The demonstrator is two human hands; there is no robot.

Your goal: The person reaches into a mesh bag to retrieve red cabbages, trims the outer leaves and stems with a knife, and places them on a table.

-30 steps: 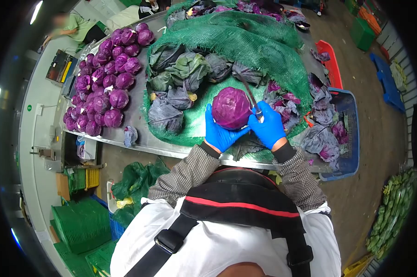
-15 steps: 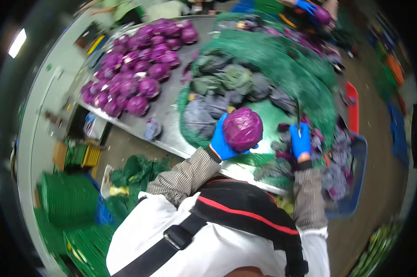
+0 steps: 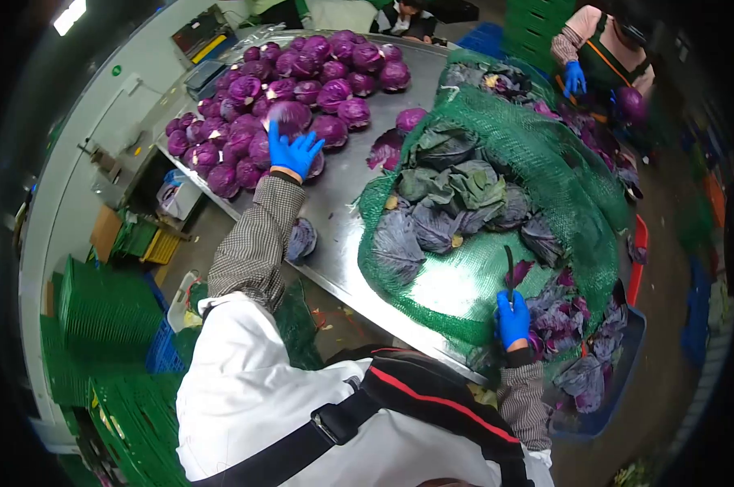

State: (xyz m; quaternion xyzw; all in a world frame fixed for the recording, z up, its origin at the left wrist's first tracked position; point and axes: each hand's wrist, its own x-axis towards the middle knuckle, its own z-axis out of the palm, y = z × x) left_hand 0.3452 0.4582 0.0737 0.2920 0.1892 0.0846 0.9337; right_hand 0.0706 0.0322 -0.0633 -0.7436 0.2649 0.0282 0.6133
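My left hand (image 3: 295, 151), in a blue glove, is stretched out with fingers spread at the near edge of a pile of trimmed purple cabbages (image 3: 334, 95). Just beyond its fingertips, a slightly blurred cabbage (image 3: 289, 117) lies on the pile. My right hand (image 3: 512, 319), also gloved, is closed around the handle of a knife (image 3: 510, 268) whose dark curved blade points away from me. Left of the knife, untrimmed cabbages (image 3: 434, 225) with dull outer leaves lie in an open green net bag (image 3: 546, 154). Loose leaves (image 3: 555, 312) are heaped beside my right hand.
The metal table (image 3: 338, 247) carries the pile and bag. A blue bin (image 3: 627, 357) with leaves stands at right, near a red crate (image 3: 641, 247). Green crates (image 3: 107, 325) are stacked at left. Across the table, a co-worker (image 3: 606, 49) holds a cabbage (image 3: 629, 104).
My left hand has moved from the bag to the pile and let go of the large purple cabbage. The knife stays in my right hand. The camera view has shifted.
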